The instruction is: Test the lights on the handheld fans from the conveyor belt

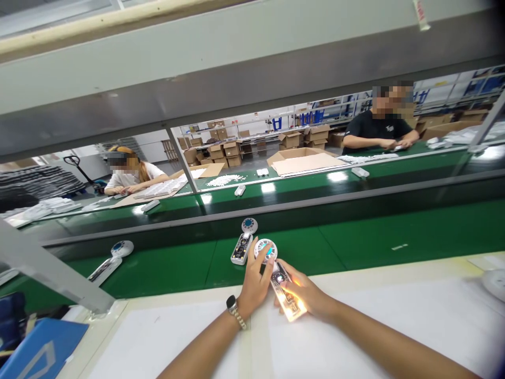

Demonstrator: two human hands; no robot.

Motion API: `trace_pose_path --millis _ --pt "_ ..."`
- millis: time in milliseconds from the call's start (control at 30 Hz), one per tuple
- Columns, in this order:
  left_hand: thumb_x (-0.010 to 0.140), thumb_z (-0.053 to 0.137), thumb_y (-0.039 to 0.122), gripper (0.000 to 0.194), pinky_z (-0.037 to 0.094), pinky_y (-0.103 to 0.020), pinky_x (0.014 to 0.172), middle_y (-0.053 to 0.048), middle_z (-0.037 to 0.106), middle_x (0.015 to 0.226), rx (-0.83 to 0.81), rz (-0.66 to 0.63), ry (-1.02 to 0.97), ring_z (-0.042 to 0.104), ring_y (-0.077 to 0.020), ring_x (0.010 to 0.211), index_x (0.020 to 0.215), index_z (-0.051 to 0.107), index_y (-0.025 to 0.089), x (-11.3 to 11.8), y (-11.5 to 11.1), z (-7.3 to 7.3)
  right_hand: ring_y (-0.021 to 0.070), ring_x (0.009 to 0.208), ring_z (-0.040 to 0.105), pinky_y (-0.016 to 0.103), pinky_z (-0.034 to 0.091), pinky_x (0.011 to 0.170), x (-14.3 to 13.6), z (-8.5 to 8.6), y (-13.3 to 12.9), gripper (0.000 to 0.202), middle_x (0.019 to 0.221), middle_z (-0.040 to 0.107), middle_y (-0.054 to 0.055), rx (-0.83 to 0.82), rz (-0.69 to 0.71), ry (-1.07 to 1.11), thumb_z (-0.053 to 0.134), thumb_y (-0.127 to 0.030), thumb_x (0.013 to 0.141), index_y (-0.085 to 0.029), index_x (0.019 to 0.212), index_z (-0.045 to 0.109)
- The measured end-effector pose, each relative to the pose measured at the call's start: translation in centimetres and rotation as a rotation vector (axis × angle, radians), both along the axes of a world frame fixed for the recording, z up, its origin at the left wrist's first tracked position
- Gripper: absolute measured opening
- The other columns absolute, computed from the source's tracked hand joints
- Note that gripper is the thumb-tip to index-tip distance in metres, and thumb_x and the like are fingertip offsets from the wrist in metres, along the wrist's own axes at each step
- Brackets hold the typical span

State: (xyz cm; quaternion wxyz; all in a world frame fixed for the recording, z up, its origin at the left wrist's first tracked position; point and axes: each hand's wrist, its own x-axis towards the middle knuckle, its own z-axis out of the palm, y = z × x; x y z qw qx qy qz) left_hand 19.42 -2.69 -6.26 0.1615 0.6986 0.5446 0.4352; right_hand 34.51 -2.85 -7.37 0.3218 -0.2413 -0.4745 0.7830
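Observation:
Both my hands are on a small handheld fan [284, 295] with a round white head, a teal centre and an uncovered circuit board in its handle. Lights on the board glow bright orange-yellow. My left hand [255, 276] has its fingers over the fan's head. Wrapped round the handle, my right hand [307, 295] has its thumb across the board. Just beyond my left hand lies a second, unlit fan [242, 248] with its board showing, on the green conveyor belt [355, 247].
Another fan [104, 269] lies on the belt at left, by a slanted metal post [51, 268]. White sheets [379, 321] cover the near bench. A blue box [51, 347] stands lower left. Two people sit across the line, near white parts [226, 180] and cartons. A shelf beam [236, 68] hangs overhead.

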Motion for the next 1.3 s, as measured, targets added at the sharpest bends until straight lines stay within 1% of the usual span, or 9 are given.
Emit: trace_pose_path --millis 133,367,500,600,733,867,1000,1133,1300 --pt "0.09 0.037 0.036 0.036 0.023 -0.037 0.108 -0.002 0.017 0.145 0.001 -0.006 -0.016 0.026 -0.0213 0.13 0.124 0.046 0.03 0.1 -0.2 0.2 0.0198 0.06 0.062 0.034 0.048 0.056 0.1 0.3 -0.1 0.087 0.073 0.061 0.001 -0.004 0.007 -0.026 0.064 -0.046 0.07 -0.021 0.135 0.012" --pt "0.089 0.038 0.036 0.037 0.023 -0.039 0.108 -0.004 0.019 0.143 -0.01 -0.019 -0.053 0.025 -0.022 0.13 0.124 0.047 0.028 0.1 -0.1 0.1 0.0168 0.055 0.062 0.028 0.046 0.051 -0.1 0.8 -0.3 0.088 0.069 0.06 -0.002 -0.017 -0.007 -0.056 0.064 -0.044 0.069 -0.021 0.135 0.011" --pt "0.09 0.037 0.037 0.037 0.024 -0.039 0.107 -0.004 0.019 0.143 -0.021 -0.026 -0.06 0.025 -0.0225 0.13 0.125 0.046 0.029 0.1 0.0 0.0 0.0176 0.057 0.062 0.029 0.046 0.052 -0.1 0.8 -0.2 0.082 0.068 0.062 -0.001 0.002 -0.016 -0.065 0.062 -0.044 0.071 -0.02 0.134 0.014" --pt "0.089 0.037 0.037 0.038 0.022 -0.039 0.108 -0.005 0.02 0.142 -0.029 -0.026 -0.05 0.024 -0.0223 0.131 0.125 0.046 0.028 0.1 0.0 0.0 0.0186 0.059 0.063 0.03 0.047 0.054 0.0 1.0 -0.2 0.079 0.067 0.063 0.0 0.007 -0.005 -0.067 0.061 -0.043 0.072 -0.02 0.133 0.016" --pt "0.089 0.037 0.037 0.038 0.023 -0.04 0.108 -0.006 0.023 0.141 -0.052 -0.024 -0.055 0.026 -0.0227 0.13 0.124 0.047 0.028 0.0 0.2 -0.2 0.0193 0.06 0.064 0.031 0.046 0.056 0.2 1.4 -0.1 0.081 0.069 0.064 0.001 -0.021 0.027 -0.061 0.063 -0.04 0.071 -0.019 0.134 0.015" --pt "0.089 0.037 0.038 0.039 0.024 -0.04 0.107 -0.005 0.021 0.143 -0.07 -0.026 -0.059 0.026 -0.0222 0.13 0.125 0.046 0.028 0.0 0.3 -0.4 0.0211 0.064 0.065 0.033 0.048 0.059 0.2 0.9 0.0 0.079 0.07 0.063 0.0 -0.054 0.015 -0.054 0.06 -0.037 0.072 -0.021 0.134 0.014" --pt "0.089 0.037 0.037 0.038 0.024 -0.04 0.107 -0.005 0.022 0.142 -0.049 -0.028 -0.045 0.026 -0.0222 0.13 0.126 0.045 0.029 0.0 0.2 -0.1 0.0203 0.063 0.064 0.034 0.048 0.058 0.1 0.3 0.0 0.071 0.072 0.062 0.0 -0.035 -0.017 -0.045 0.059 -0.034 0.074 -0.023 0.132 0.019" --pt "0.089 0.038 0.037 0.038 0.023 -0.04 0.108 -0.005 0.023 0.141 -0.044 -0.031 -0.037 0.025 -0.0219 0.131 0.126 0.045 0.028 0.1 0.1 0.1 0.0203 0.063 0.064 0.034 0.048 0.059 0.0 0.1 0.1 0.066 0.071 0.062 0.0 -0.011 -0.012 -0.029 0.058 -0.035 0.075 -0.024 0.13 0.023" --pt "0.09 0.037 0.037 0.038 0.023 -0.038 0.108 -0.005 0.022 0.142 -0.051 -0.033 -0.032 0.025 -0.0208 0.131 0.126 0.044 0.029 0.0 0.1 0.0 0.0197 0.061 0.063 0.035 0.049 0.057 -0.1 -0.3 0.3 0.062 0.078 0.061 0.001 0.006 -0.026 0.009 0.06 -0.036 0.073 -0.024 0.124 0.028"
